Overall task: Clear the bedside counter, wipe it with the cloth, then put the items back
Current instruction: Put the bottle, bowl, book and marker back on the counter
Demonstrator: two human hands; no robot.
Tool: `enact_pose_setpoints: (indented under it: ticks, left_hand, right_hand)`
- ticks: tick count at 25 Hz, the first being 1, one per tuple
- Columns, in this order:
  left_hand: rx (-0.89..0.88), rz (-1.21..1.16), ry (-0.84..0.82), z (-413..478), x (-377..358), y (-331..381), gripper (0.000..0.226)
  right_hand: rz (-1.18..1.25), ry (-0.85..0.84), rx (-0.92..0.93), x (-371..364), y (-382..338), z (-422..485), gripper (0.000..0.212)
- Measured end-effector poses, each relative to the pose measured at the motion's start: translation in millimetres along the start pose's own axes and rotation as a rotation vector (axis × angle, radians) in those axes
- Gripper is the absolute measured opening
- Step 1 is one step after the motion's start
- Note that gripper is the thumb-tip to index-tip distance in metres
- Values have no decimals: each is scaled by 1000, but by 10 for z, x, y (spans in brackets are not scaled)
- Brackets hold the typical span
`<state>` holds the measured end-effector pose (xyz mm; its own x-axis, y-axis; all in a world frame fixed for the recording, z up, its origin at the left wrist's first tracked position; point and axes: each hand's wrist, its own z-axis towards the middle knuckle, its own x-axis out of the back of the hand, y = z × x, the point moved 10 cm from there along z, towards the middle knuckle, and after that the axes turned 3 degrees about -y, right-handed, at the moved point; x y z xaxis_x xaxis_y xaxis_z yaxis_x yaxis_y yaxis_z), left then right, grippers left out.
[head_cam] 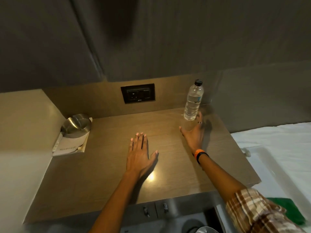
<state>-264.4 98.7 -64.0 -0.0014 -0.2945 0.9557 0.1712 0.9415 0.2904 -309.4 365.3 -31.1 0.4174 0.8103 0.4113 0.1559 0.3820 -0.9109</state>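
Left hand [139, 153] flat, released, mid counter [104, 165]. Right hand [193, 135] open, fingertips beside water bottle [193, 101] standing at 1 o'clock. Ashtray [76, 125] atop booklet [70, 145] at 10 o'clock. Green cloth [289, 211] on bed at 4 o'clock.

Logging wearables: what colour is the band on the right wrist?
Orange and black wristband, on the right hand's wrist; the head view shows it.

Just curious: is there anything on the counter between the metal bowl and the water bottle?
Only the left hand, flat on the counter, in the head view. Otherwise bare between bowl and bottle.
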Motion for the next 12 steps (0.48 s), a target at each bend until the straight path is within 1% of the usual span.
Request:
enact_pose_setpoints:
  ticks: [1, 3, 5, 8, 9, 12]
  left_hand:
    - [19, 8, 4, -67, 51, -205, 88]
    - [86, 37, 8, -241, 185, -730, 87]
    - [152, 95, 35, -448, 370, -1273, 87]
    - [209, 112, 67, -694, 591, -1934, 86]
    - [213, 107, 69, -734, 634, -2066, 86]
    - [192, 127, 40, -758, 699, -2394, 89]
  right_hand:
    - [-23, 4, 28, -108, -25, -188, 106]
    - [-115, -38, 98, -549, -182, -568, 90]
    - [-189, -182, 215, -1226, -500, -943, 77]
    - [-95, -484, 293, -2348, -1027, -1422, 65]
    - [-122, -540, 333, -2666, -1216, -1518, 63]
    - [-304, -630, 499, -3591, -1765, -1744, 58]
